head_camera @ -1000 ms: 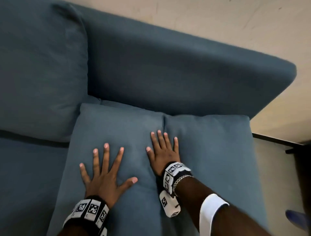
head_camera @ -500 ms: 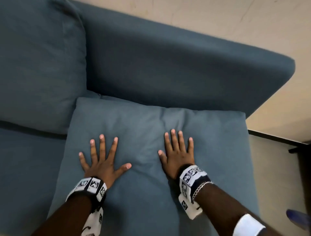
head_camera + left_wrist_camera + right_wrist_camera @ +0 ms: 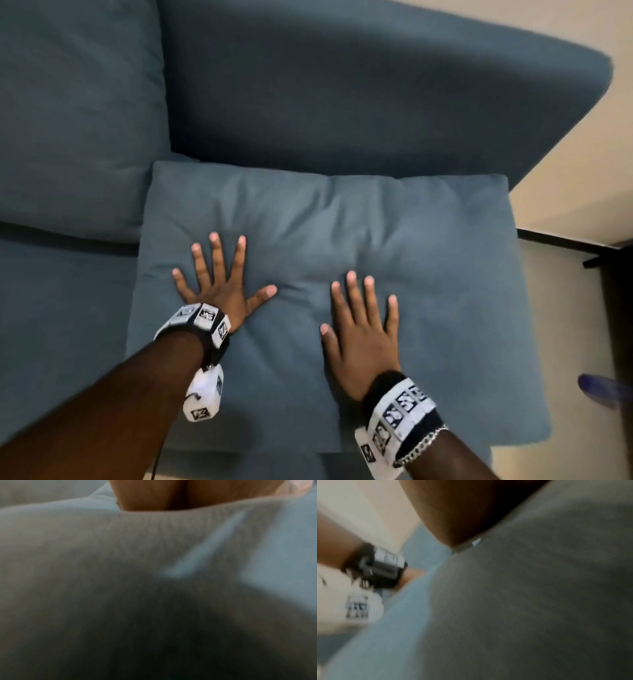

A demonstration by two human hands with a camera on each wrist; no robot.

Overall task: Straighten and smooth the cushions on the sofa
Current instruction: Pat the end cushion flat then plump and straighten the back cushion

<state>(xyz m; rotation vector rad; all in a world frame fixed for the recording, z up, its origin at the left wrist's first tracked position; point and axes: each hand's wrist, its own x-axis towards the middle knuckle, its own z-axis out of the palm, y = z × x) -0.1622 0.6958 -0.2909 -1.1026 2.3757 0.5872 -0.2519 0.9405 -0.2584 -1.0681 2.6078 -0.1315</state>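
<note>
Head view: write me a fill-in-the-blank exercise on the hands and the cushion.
1. Both hands lie flat on the blue ____.
2. The left hand has its fingers ____ wide on the cushion.
3. The hand nearer the sofa arm is the ____ hand.
4. The creases in the cushion run ____ the two hands and beyond them.

Missing words: cushion; spread; right; between

A: How many cushions do you count?
B: Two: one loose cushion (image 3: 394, 246) lying flat on the seat, one back cushion (image 3: 78, 113) standing at the left.
A: Hands?
B: Two, a left hand (image 3: 219, 284) and a right hand (image 3: 363, 329), each with five fingers showing.
A: Wristbands?
B: Two marker bands, one per wrist.
A: Sofas?
B: One sofa (image 3: 342, 102)
</note>
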